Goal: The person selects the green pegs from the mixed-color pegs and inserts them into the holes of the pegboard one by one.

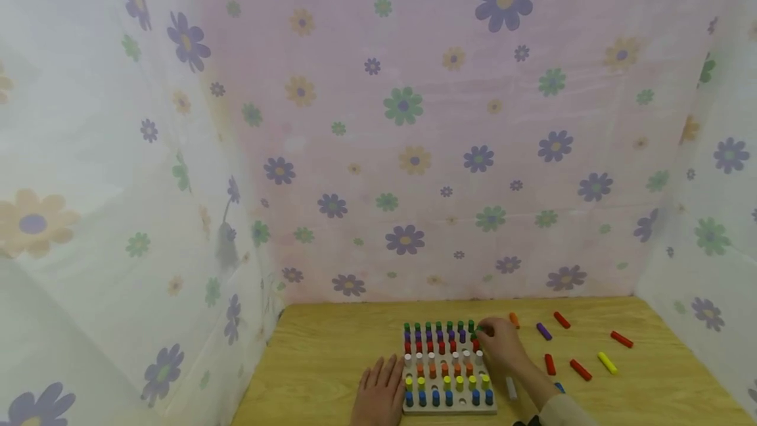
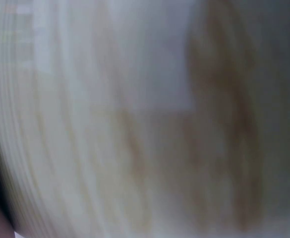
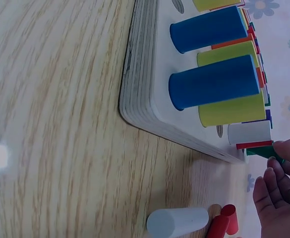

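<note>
A wooden pegboard (image 1: 449, 411) lies on the table with rows of coloured pegs standing in it, blue at the near edge and green at the far edge. Thumb and fingers of my right hand (image 1: 501, 342) pinch a green peg (image 3: 261, 150) at the board's far right corner. Whether that peg's lower end sits in a hole cannot be told. My left hand (image 1: 380, 392) lies flat beside the board's left edge, fingers straight and pointing away from me. The left wrist view is a blur of wood grain.
Right of the board lie loose pegs: a white peg (image 1: 511, 388), a yellow peg (image 1: 607, 363), a purple peg (image 1: 543, 331), an orange peg (image 1: 514, 320), a partly hidden blue peg (image 1: 559, 387) and several red ones (image 1: 581, 369). Flowered sheeting (image 1: 414, 215) encloses the table's back and sides.
</note>
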Tool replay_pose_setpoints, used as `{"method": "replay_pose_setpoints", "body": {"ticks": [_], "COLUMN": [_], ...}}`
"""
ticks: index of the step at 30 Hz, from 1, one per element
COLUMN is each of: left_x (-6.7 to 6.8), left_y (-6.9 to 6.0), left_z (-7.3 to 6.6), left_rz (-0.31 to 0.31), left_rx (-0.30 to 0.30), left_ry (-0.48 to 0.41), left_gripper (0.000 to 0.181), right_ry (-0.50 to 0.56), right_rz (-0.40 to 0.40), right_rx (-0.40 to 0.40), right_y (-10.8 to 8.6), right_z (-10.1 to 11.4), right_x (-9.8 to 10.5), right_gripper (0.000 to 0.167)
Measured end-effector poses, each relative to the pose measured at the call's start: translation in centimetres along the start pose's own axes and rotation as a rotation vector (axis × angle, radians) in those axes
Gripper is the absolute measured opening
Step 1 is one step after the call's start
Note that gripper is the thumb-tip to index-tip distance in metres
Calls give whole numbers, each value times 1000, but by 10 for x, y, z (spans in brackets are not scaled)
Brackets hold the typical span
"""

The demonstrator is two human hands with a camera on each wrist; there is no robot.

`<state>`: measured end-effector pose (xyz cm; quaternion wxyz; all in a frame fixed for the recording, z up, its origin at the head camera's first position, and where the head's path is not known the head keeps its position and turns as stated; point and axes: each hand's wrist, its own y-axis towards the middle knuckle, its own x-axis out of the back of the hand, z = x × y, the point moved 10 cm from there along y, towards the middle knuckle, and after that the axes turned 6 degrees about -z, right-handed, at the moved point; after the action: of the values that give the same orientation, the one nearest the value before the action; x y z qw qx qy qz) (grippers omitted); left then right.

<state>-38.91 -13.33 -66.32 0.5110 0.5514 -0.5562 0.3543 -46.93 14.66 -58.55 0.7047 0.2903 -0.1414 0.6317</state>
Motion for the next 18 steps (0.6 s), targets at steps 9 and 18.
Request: {"method": "replay_pose_setpoints", "body": {"ticks": [9, 18], "left_x": [4, 3], "left_y": [-2, -2], "left_z": [-5, -2], "left_rz": [-33, -41], "left_rx": [13, 7], "left_ry": [5, 24], "left_gripper": [55, 54], "right_ry": [-52, -63], "right_rz": [21, 35], "right_rx": [-2, -55], "right_y": [2, 3], "right_z": [1, -4], "right_x": [-3, -7], "right_gripper": [9, 11]}}
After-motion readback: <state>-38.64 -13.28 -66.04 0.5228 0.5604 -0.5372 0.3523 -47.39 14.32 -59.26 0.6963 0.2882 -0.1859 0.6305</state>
